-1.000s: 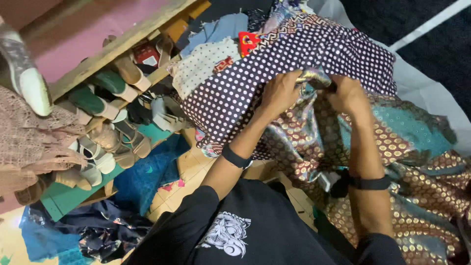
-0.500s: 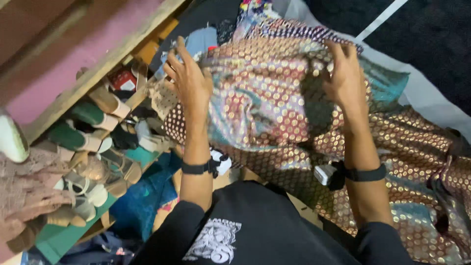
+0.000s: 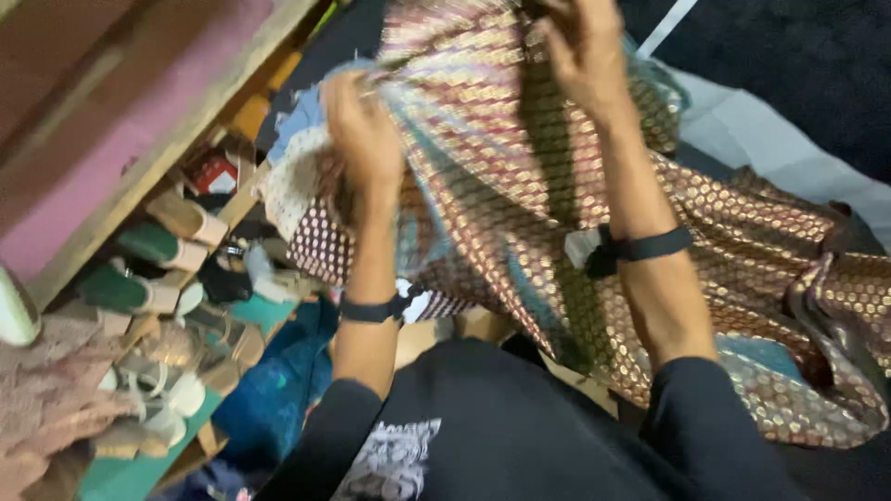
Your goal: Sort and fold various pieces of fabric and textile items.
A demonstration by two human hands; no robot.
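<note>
Left hand: our left hand (image 3: pixel 364 125) is closed, pinching the upper edge of the gold-dotted brocade cloth (image 3: pixel 483 130).
Right hand: our right hand (image 3: pixel 580 51) grips the same cloth higher up, fingers curled shut around a fold.
Cloth: it hangs raised between both hands and drapes down past our right wrist over the pile to the right.
Wrists: we wear a black band (image 3: pixel 373 311) on the left and a black watch (image 3: pixel 640 248) on the right.
Left of the hands: sandals (image 3: pixel 162 269) lined on a wooden shelf (image 3: pixel 176 139).
</note>
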